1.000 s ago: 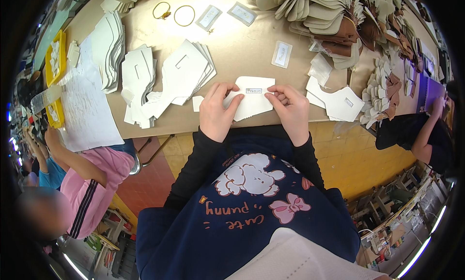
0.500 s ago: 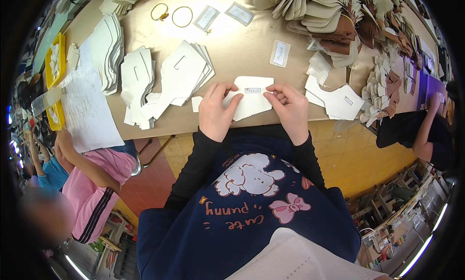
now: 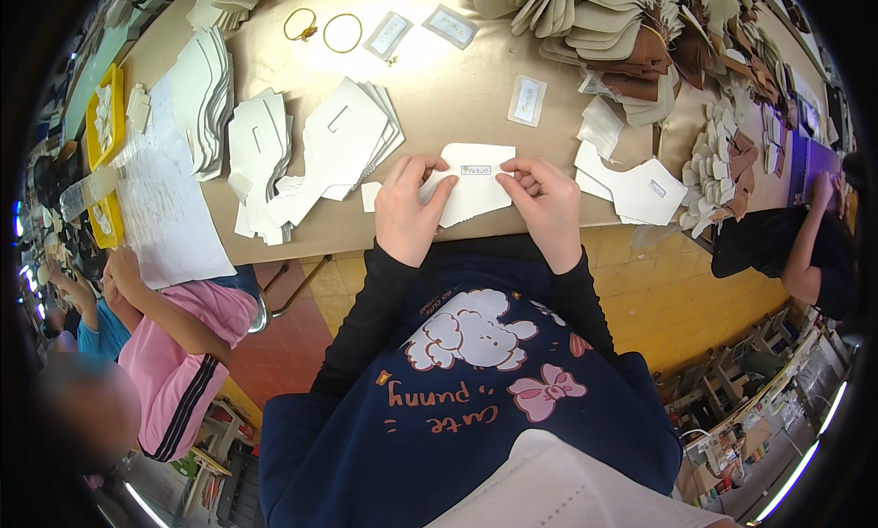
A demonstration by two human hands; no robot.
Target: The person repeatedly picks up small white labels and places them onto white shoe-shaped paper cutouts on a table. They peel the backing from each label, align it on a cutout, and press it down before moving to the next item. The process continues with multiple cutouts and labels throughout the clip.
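Observation:
A white cut piece of sheet material, curved like a shoe-upper part, is in front of me at the table's near edge. On it lies a small grey printed label. My left hand pinches the piece left of the label, thumb and forefinger closed. At the label's right end, my right hand has thumb and forefinger closed on the piece's right edge. Whether those fingertips also touch the label I cannot tell. To the right rests a similar white piece bearing a label.
Stacks of white pieces with slots stand left. Label packets and two gold rings lie farther back. Beige and brown bundles fill the back right. A person in pink sits left, near yellow trays; another person is at right.
My hands and the white piece stay nearly still. At far left, a person's arm in blue has shifted slightly; the person at right has moved a hand a little.

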